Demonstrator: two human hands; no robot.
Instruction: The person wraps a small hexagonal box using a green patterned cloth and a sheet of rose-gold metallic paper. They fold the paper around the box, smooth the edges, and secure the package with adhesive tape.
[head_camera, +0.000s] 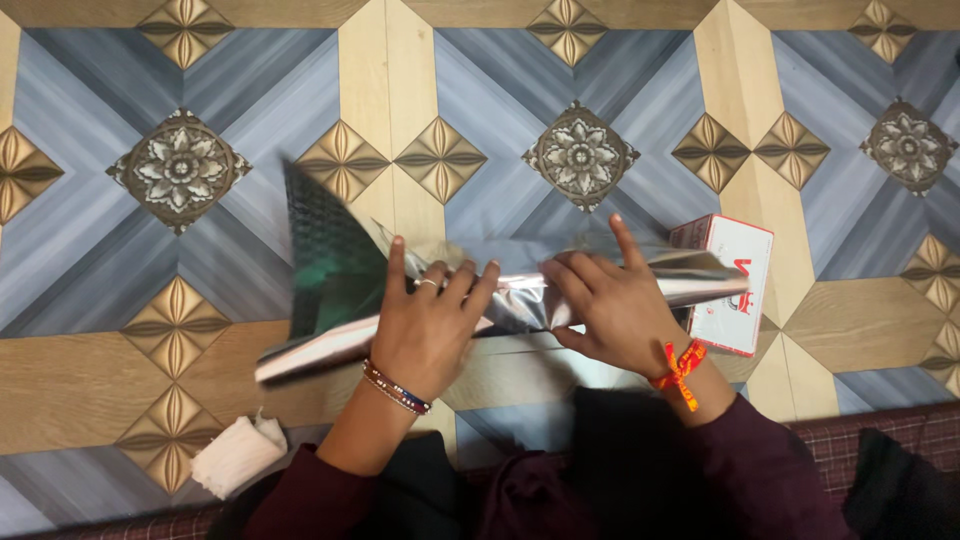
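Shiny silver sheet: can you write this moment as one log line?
left hand: pressing shiny silver sheet | right hand: pressing sheet | white cardboard box: right, partly under sheet
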